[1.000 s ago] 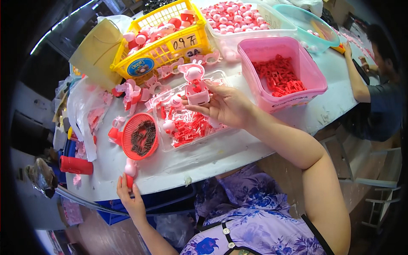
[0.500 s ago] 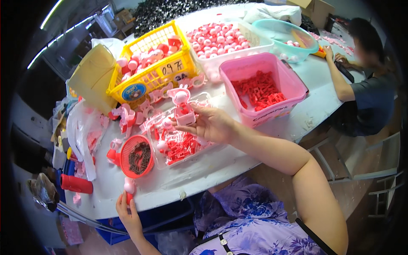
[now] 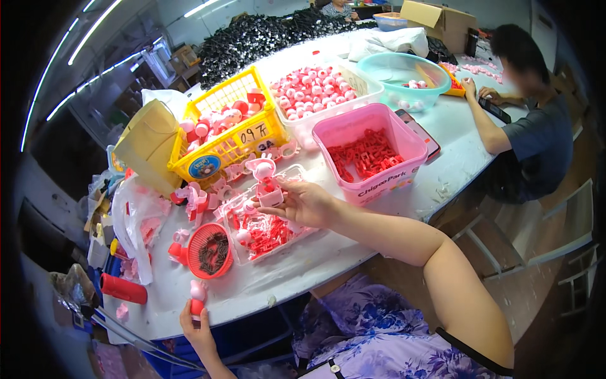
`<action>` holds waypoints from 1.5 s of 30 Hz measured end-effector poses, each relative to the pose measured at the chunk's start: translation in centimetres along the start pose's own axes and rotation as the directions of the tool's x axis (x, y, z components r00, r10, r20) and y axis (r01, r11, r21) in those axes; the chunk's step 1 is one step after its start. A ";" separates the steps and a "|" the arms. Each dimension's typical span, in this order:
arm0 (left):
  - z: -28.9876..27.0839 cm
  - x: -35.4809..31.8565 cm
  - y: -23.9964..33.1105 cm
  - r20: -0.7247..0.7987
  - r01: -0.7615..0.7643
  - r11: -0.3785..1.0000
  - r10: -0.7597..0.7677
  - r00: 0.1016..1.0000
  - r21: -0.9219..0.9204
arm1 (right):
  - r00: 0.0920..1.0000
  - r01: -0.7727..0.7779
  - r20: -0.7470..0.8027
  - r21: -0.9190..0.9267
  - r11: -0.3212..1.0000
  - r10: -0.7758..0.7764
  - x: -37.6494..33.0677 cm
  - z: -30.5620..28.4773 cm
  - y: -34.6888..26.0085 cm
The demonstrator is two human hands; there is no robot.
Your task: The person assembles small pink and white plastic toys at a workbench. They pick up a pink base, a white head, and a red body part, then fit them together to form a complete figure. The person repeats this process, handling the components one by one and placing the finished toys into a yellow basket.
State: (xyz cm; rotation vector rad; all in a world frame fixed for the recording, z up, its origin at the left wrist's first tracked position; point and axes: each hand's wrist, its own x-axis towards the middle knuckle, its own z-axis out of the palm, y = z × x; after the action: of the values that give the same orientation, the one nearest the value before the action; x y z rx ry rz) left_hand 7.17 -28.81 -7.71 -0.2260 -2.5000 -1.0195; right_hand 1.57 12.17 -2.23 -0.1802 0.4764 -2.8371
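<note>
In my right hand (image 3: 304,203) I hold a small pink toy figure (image 3: 265,178) with rabbit-like ears, its fingers closed round the boxy base. It hangs over a clear tray (image 3: 255,257) filled with red and pink plastic pieces. My left hand (image 3: 197,330), at the table's near edge, pinches the red lower end of a pink and red toy part (image 3: 198,295). Just beyond the left hand is a round red basket (image 3: 205,270) of small dark metal pieces, perhaps springs or screws. A red cylinder (image 3: 124,288) lies left of that hand.
Behind the tray stand a yellow basket (image 3: 237,144) of pink parts, a white bin (image 3: 372,95) of pink and white balls, and a pink tub (image 3: 379,192) of red pieces. A teal bowl (image 3: 404,69) is farther back. Another person (image 3: 536,145) works at the right.
The view has tilted upward, so the table and its things sit lower in the picture. Both hands keep their grips on the toy figure and the toy part.
</note>
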 end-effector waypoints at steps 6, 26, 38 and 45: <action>1.3 -0.4 -1.2 -0.233 0.057 0.976 -0.106 0.967 -0.209 | 1.000 0.004 0.020 -0.033 0.999 -0.003 -0.4 1.0 -0.2; 10.9 12.8 24.2 -0.105 -0.250 0.492 0.303 0.947 -0.834 | 0.875 0.470 0.064 0.129 0.873 -0.480 1.0 5.1 5.2; 15.1 13.8 23.5 0.098 0.000 0.334 0.275 0.957 -0.942 | 0.807 0.591 -0.089 0.103 0.800 -0.584 1.1 3.6 4.8; 15.8 13.8 22.4 0.179 0.092 0.295 0.285 0.942 -0.951 | 0.746 0.663 -0.111 0.027 0.748 -0.657 1.0 4.1 5.5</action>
State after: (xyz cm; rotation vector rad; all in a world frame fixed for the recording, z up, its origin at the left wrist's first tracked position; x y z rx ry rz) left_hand -3.50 -1.93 2.40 -0.9567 -1.6431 -2.5016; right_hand 2.56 5.64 -0.14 -0.2436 0.3916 -3.5756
